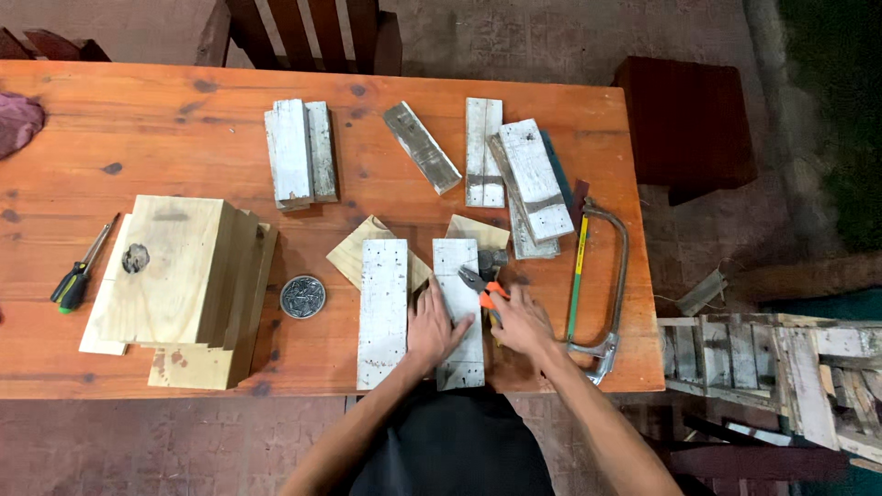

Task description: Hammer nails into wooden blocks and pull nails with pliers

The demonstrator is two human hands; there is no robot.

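- Right hand [522, 323] closes its fingers around orange-handled pliers [485, 287], near the bench [184, 138] front edge.
- Left hand [435, 327] lies flat, fingers spread, on a white-painted board [457, 266].
- Pliers' grey nose touches that worn board.

Rough whitewashed wooden plank [457, 308] lies on smooth varnished table [110, 147].

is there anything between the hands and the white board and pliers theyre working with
Nothing visible. The left hand already lies flat on the white board, and the right hand is on the orange-handled pliers, whose jaws rest over the board's right edge.
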